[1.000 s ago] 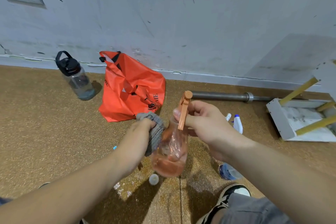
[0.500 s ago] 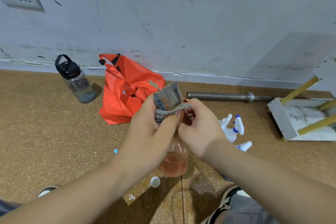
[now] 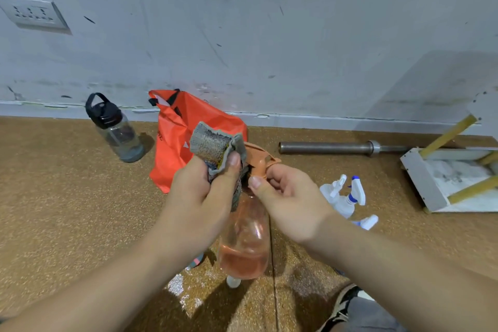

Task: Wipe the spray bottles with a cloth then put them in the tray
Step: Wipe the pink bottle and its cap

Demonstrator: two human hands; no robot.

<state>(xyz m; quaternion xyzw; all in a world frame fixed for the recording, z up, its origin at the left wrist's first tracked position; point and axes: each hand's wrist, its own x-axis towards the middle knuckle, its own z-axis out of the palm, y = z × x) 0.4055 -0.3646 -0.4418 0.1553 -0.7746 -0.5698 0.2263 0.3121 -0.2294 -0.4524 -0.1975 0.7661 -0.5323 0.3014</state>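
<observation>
Head view records both hands raised over a brown speckled floor point(image 3: 67, 197), close together at the centre of the scene. The left hand point(image 3: 199, 197) is clenched round a grey cloth point(image 3: 213, 147), its thumb pressed on the front of the fabric. The cloth's upper fold stands above the fingers and its lower edge hangs against the neck of the orange spray bottle point(image 3: 245, 240). The right hand point(image 3: 285, 202) grasps that bottle at its orange trigger head point(image 3: 258, 162), thumb and curled fingers pinching just under the nozzle. The bottle sits between the two hands, roughly upright. Its clear body extends below them toward the near side, with pinkish liquid in the lower part. A small white cap point(image 3: 233, 281) lies on the floor just beneath its base. Several white spray bottles point(image 3: 342, 197) with blue-trimmed heads lie on the floor just right of the right hand, their exact count unclear. The white tray point(image 3: 419, 180), crossed by yellow bars, sits at the far right, well apart from both hands. Far left of the hands, near the wall, stand a red bag point(image 3: 175, 148) and a dark-lidded water bottle point(image 3: 118, 135). A metal bar point(image 3: 328, 147) lies along the far floor.
</observation>
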